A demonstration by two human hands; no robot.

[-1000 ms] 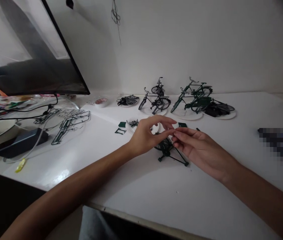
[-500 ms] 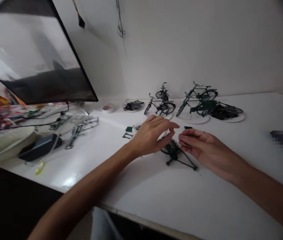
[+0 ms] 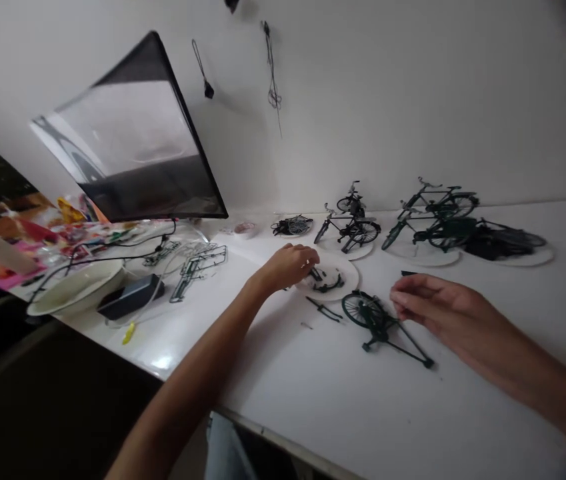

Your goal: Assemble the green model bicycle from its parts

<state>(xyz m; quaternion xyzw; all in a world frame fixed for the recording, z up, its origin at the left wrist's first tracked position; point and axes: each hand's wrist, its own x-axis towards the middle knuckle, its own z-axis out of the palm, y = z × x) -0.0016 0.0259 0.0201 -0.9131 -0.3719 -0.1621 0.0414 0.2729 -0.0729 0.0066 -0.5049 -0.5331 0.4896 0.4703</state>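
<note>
Model bicycles (image 3: pixel 350 230) behind, plate (image 3: pixel 345 277) before them, sprue frames (image 3: pixel 195 269) to the left

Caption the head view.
Left hand at a white plate of model parts; right hand hovering beside a partial model bicycle.

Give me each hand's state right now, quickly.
Left hand: curled at the plate; cannot tell if holding anything.
Right hand: loosely open, nothing visibly held.
</note>
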